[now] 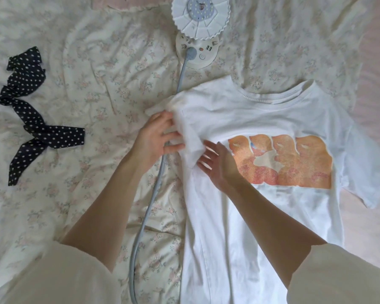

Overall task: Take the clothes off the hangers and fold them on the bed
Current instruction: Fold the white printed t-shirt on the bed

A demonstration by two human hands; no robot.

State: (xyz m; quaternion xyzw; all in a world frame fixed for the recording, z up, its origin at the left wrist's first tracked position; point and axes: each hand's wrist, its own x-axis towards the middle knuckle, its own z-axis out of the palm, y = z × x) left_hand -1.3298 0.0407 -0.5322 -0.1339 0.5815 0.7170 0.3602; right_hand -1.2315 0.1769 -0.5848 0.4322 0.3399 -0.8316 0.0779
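A white T-shirt (261,119) with an orange print (294,163) lies flat on the bed, face up, collar toward the far side. Its left sleeve (191,139) is bunched and folded inward. My left hand (158,137) rests at the sleeve's outer edge, fingers spread and touching the fabric. My right hand (217,163) lies on the shirt just right of the sleeve, fingers straight and pointing at it. No hanger is in view.
A floral bedsheet (86,95) covers the bed. A white lamp (200,23) on a round base stands at the far side; its grey cord (149,205) runs down beside the shirt. A dark polka-dot ribbon (31,119) lies at the left.
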